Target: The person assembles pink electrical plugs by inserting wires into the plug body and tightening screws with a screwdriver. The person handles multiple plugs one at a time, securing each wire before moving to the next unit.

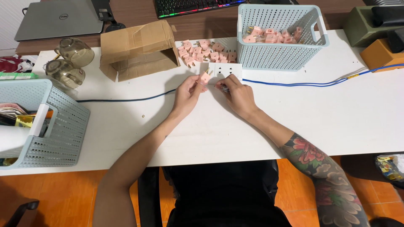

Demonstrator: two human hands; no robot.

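A pink plug is sitting pinched in the fingertips of the left hand, just above the white table and right at the lower left corner of a white socket strip. The plug is sticking up past the thumb and fingers, so the grip is closing on its lower part only. The right hand is lying just beside it, fingers curled tight around a small dark thing that is too hidden to name; its knuckles are nearly touching the strip's front edge. Both forearms are reaching in from the near edge and meeting at the middle of the table, wrists resting low, the right forearm tattooed.

Behind the strip a loose pile of more pink plugs is lying on the table. To its right a pale blue basket is holding another heap of them. To its left an open brown box is lying tipped on its side, plain, with no label showing. A blue cable is running from the strip to the right, and a dark cable is trailing off left. A second blue basket is standing at the left edge, with two smoky glass cups behind it. A grey laptop and a keyboard are lying on the far brown desk.
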